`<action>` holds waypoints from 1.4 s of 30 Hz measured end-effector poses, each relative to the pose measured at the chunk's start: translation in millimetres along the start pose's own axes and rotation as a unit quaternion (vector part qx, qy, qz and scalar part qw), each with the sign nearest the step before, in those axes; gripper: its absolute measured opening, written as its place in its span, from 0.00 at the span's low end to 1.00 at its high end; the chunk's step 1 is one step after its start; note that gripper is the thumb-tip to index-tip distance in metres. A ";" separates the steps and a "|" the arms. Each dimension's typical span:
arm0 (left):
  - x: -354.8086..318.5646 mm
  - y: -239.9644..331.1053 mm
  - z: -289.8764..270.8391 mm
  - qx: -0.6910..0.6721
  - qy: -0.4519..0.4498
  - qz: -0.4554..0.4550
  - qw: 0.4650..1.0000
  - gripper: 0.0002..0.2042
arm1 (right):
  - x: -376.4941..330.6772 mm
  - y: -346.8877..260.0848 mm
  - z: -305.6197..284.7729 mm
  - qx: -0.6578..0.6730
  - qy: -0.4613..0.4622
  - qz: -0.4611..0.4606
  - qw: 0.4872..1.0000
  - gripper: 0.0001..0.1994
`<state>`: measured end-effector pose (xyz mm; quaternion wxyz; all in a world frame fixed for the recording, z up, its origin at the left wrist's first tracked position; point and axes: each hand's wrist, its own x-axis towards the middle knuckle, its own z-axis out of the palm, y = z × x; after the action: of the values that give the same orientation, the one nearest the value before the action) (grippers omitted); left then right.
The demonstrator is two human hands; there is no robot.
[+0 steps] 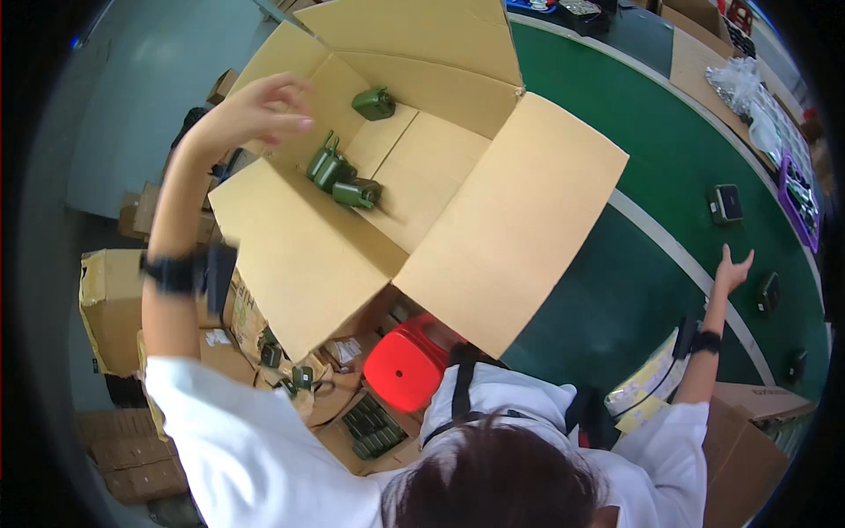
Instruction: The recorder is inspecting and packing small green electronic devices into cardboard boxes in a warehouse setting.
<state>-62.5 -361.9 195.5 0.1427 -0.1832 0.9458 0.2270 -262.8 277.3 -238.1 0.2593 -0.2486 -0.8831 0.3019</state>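
My left hand [260,114] is raised over the left side of a large cardboard box [431,167], its fingers loosely bent and apart with nothing in them. Inside the box lie several dark green boxy devices, one a green device [374,104] by the far wall and another green device [356,193] nearer the middle. On the right, my right hand [732,269] reaches over the green conveyor belt [656,132], thumb and fingers spread, holding nothing. Just beyond its fingertips stands a dark green device [726,203]. A similar device [768,294] sits to its right.
A red stool [407,363] stands below the box. Cartons with more green devices [374,427] lie at lower left. A purple tray [798,204] and clear plastic bags [748,92] are along the belt's far side. A brown carton [744,449] is at lower right.
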 end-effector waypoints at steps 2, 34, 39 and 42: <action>64.6 -18.8 11.3 0.120 -0.054 -0.087 0.987 0.25 | -34.3 -7.1 -28.6 0.155 -0.027 0.037 0.987 0.34; 104.6 -40.4 77.3 -0.375 -0.135 0.189 0.898 0.50 | -256.2 -101.2 -226.7 0.319 -0.107 0.048 0.940 0.26; -10.3 27.4 67.5 -0.496 -0.060 0.273 0.822 0.42 | -218.2 -189.0 -286.3 0.407 -0.279 -0.234 0.838 0.22; -79.5 87.7 141.7 -0.560 -0.144 0.214 0.787 0.43 | -218.8 -238.9 -299.6 0.457 -0.281 -0.372 0.757 0.33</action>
<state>-1.2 -198.5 135.4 0.0977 0.0110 0.6362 0.7652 14.2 102.3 57.5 0.1746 0.3438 -0.6960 0.6057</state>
